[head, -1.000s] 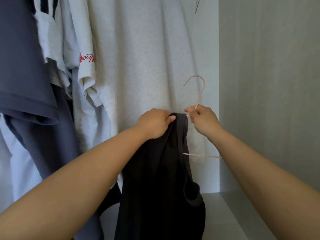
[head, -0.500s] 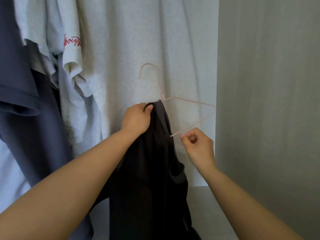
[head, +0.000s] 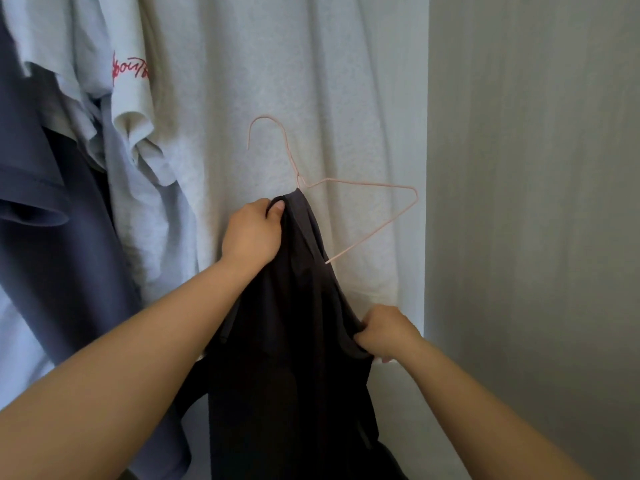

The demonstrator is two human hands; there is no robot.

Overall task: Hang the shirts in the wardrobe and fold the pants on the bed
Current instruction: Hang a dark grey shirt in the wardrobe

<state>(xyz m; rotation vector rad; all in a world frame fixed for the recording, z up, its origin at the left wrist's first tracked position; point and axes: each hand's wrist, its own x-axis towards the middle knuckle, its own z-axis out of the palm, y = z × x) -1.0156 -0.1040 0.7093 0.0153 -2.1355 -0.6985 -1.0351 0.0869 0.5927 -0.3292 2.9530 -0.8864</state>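
A dark shirt [head: 294, 341] hangs bunched in the lower centre of the frame, gripped at its top by the left hand [head: 254, 233] and at its right edge by the right hand [head: 384, 332]. Its top meets the neck of a thin pink wire hanger [head: 367, 183], which is tilted with its hook curling up and left. The hanger's right arm is bare at centre frame, and its lower wire runs into the fabric.

Your 2 arms are bare along all that shows of them, from the bottom corners of the view up to the wrists. Your left forearm [head: 138, 358] looks broad near the camera and tapers to a slim wrist; your right forearm [head: 485, 410] tapers the same way. Your left hand [head: 252, 233] shows its smooth back and 1 thumb [head: 277, 210] with a short, rounded nail. Your right hand [head: 386, 332] shows its back and knuckles; most of its fingers [head: 363, 336] are hidden.
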